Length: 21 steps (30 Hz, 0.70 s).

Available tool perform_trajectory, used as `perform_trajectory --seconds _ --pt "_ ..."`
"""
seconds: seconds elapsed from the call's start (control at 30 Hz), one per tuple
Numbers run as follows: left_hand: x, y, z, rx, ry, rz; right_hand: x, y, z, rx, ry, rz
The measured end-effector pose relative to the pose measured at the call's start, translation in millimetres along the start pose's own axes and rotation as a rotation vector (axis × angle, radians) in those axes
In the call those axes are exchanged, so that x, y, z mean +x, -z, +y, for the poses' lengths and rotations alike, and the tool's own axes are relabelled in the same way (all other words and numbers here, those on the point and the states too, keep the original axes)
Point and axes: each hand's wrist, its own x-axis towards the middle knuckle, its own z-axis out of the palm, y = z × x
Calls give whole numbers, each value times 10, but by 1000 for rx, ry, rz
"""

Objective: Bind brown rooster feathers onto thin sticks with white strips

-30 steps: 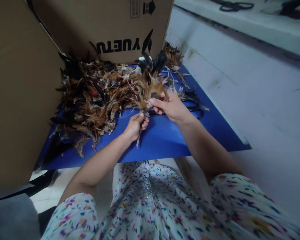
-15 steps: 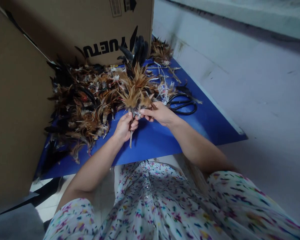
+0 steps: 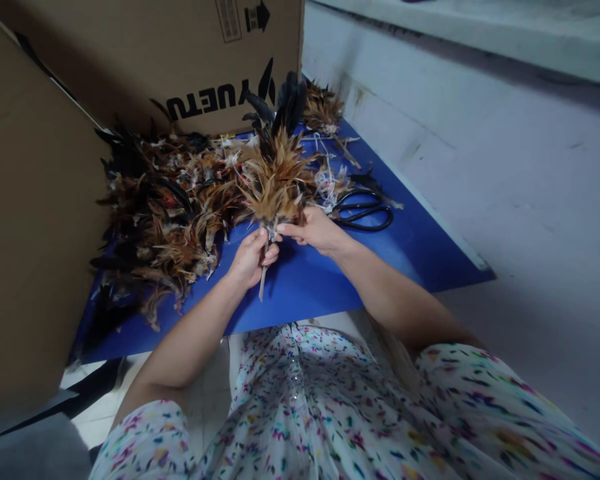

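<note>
My left hand [image 3: 254, 259] is closed around the thin stick of a feather duster [image 3: 279, 177], just under its feathers. The stick's bare end pokes out below my fingers. Brown feathers fan upward from it, with long black ones at the tip. My right hand [image 3: 315, 231] pinches the base of the feathers on the right side, its thumb pointing at the binding. What exactly lies between those fingertips is partly hidden. To the left, a heap of loose brown and black feathers [image 3: 165, 213] spreads over the blue tabletop [image 3: 325, 283].
Black-handled scissors [image 3: 365, 212] lie right of my right hand, beside tangled white string [image 3: 326, 183]. Another feathered stick [image 3: 324, 110] rests at the back by the wall [image 3: 480, 153]. Cardboard boxes [image 3: 130, 53] stand behind and left of the table.
The duster has turned slightly, its black tip shifting to the right. My right fingers have moved in closer against the feather base. My left hand keeps its grip.
</note>
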Motion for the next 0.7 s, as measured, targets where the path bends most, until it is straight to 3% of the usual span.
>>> perform_trajectory --seconds 0.27,0.4,0.7 --pt "-18 -26 29 54 28 5 16 -11 43 -80 -5 0" --pt "-30 -69 48 69 52 42 9 -39 1 -80 -26 71" --pt "-34 -74 37 118 -21 87 35 -17 91 7 -43 51"
